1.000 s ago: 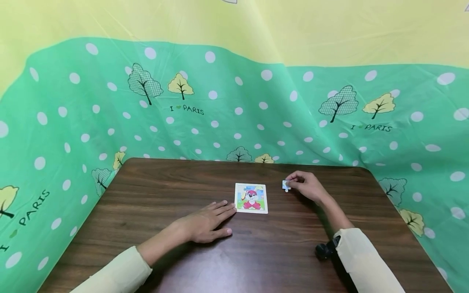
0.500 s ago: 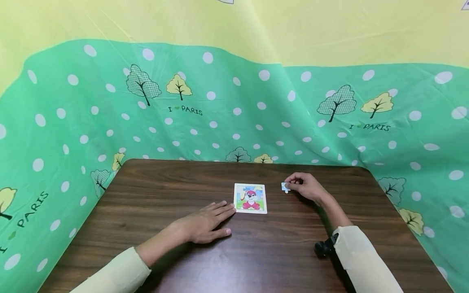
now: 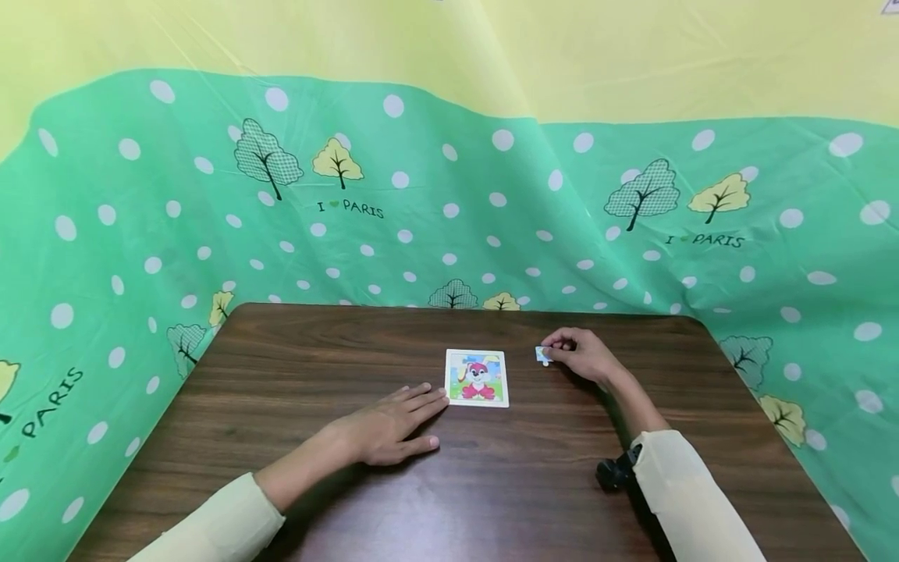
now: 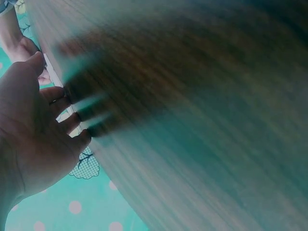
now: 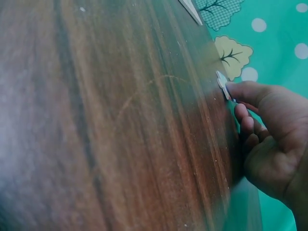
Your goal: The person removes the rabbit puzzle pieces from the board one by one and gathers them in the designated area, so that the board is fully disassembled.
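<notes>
Head view, clock centred on the white-bordered picture puzzle (image 3: 477, 378), which lies flat on the wooden table (image 3: 492, 507), pink cartoon animal upright. Left hand (image 3: 389, 429) at 8 o'clock: palm down, fingers straight and loosely spread, gripping nothing; a fingertip touches the border at its 8 o'clock edge. Right hand (image 3: 586, 359) nearer 3 o'clock, thumb and fingers pinching a small bluish puzzle piece (image 3: 542, 355), apart from the border, between 2 and 3; its tab points to 6. Dotted green cloth (image 3: 351, 257) beyond, 10 through 2.
</notes>
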`<action>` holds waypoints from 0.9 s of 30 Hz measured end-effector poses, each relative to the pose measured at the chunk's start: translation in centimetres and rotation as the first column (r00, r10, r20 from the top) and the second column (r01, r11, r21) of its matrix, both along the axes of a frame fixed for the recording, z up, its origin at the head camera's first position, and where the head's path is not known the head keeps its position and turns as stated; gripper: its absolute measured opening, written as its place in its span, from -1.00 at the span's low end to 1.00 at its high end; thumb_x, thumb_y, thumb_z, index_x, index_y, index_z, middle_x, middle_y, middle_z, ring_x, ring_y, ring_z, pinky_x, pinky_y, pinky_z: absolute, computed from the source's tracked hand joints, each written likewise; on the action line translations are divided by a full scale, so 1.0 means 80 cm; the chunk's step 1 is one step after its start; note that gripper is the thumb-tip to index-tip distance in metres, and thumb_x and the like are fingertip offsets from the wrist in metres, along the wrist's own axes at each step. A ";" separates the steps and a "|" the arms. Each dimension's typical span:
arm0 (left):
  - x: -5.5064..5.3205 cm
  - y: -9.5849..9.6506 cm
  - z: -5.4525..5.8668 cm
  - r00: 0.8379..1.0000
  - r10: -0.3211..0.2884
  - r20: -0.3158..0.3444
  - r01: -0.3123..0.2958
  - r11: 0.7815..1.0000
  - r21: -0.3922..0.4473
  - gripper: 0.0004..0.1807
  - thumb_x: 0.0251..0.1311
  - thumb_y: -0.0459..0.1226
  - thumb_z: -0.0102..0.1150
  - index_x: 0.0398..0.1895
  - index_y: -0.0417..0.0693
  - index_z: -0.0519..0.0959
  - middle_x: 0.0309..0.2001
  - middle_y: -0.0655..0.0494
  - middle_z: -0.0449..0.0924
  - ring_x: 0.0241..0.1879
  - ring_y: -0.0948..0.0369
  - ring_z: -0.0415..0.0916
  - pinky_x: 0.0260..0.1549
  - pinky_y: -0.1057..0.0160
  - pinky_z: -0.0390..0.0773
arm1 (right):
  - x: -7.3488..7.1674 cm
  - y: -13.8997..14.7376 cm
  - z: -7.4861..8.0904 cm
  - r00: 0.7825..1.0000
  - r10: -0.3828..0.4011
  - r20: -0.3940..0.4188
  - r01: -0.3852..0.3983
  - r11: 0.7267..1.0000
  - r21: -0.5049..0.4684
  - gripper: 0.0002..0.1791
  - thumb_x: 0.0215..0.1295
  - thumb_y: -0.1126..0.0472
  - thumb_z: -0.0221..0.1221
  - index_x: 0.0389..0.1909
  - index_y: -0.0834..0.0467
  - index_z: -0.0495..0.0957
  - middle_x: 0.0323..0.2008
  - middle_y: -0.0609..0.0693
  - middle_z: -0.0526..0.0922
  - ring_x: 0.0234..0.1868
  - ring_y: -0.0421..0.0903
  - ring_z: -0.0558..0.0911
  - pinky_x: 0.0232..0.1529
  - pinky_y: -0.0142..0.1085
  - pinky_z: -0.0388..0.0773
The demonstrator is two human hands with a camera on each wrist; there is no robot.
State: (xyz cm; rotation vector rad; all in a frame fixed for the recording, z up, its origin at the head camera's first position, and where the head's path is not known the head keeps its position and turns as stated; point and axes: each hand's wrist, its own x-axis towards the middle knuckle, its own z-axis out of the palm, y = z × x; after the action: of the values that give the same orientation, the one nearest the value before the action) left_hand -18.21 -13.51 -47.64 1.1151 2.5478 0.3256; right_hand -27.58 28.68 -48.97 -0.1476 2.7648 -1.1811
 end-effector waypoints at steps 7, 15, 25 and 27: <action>0.000 0.001 0.000 1.000 -0.004 0.000 0.004 1.000 -0.001 -0.21 0.80 0.19 -0.11 0.88 0.08 0.11 0.87 0.11 0.06 0.88 -0.02 -0.06 0.84 -0.17 0.04 | 0.001 -0.004 0.002 1.000 -0.003 -0.024 0.003 1.000 -0.012 -0.78 0.66 0.20 0.32 0.14 0.22 0.77 -0.06 0.11 0.71 -0.10 -0.02 0.55 -0.07 -0.24 0.51; 0.001 0.002 0.002 1.000 -0.002 -0.012 0.002 1.000 -0.017 -0.24 0.83 0.16 -0.18 0.88 0.07 0.11 0.88 0.12 0.05 0.88 -0.02 -0.06 0.84 -0.17 0.06 | 0.001 -0.007 0.003 0.999 0.004 -0.049 -0.005 1.000 -0.020 -0.74 0.67 0.18 0.32 0.19 0.23 0.73 -0.10 0.12 0.71 -0.13 -0.03 0.56 -0.10 -0.26 0.51; 0.001 0.002 0.001 1.000 -0.004 -0.008 0.004 1.000 -0.028 -0.26 0.85 0.14 -0.23 0.89 0.09 0.09 0.88 0.14 0.01 0.89 -0.02 -0.09 0.84 -0.18 0.05 | 0.007 -0.015 0.009 0.993 0.024 -0.117 -0.018 0.998 0.053 -0.70 0.65 0.15 0.35 0.23 0.21 0.71 -0.14 0.09 0.73 -0.19 -0.07 0.59 -0.13 -0.26 0.53; 0.001 0.002 0.001 1.000 -0.002 -0.003 0.002 1.000 -0.025 -0.27 0.85 0.13 -0.22 0.89 0.09 0.09 0.88 0.14 0.02 0.89 -0.02 -0.09 0.84 -0.18 0.05 | 0.009 -0.019 0.011 0.991 0.034 -0.127 -0.026 0.998 0.062 -0.68 0.63 0.13 0.37 0.24 0.19 0.71 -0.15 0.07 0.73 -0.19 -0.09 0.60 -0.14 -0.29 0.54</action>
State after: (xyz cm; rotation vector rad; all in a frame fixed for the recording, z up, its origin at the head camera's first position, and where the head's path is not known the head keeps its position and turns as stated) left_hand -18.10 -13.37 -47.54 1.1091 2.5461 0.2913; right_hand -26.88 27.15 -48.12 -0.2664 2.8935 -1.1169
